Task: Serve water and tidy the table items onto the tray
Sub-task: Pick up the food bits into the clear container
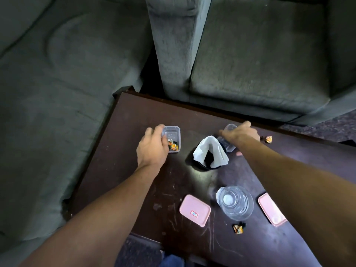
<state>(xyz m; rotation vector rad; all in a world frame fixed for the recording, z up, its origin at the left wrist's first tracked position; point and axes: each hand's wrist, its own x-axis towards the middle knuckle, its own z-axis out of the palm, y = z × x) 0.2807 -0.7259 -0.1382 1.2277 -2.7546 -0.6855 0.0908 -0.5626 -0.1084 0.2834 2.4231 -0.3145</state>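
On the dark wooden table [134,170], my left hand [152,147] grips the near left side of a clear plastic box [174,132] holding a few wrapped candies. My right hand [240,132] lies over a second clear box [229,130] at the far right, fingers curled on it. Between them stands a black holder with white napkins [209,151]. Nearer to me sit a clear glass [236,202] and two pink lids [194,210] [271,209]. Loose candies lie by the glass [238,228] and beyond my right hand [268,139].
A grey-green sofa [260,64] runs along the table's far edge, and another cushion [48,112] lies along its left edge. No tray shows in view. Carpet is visible at the bottom, below the table's near edge.
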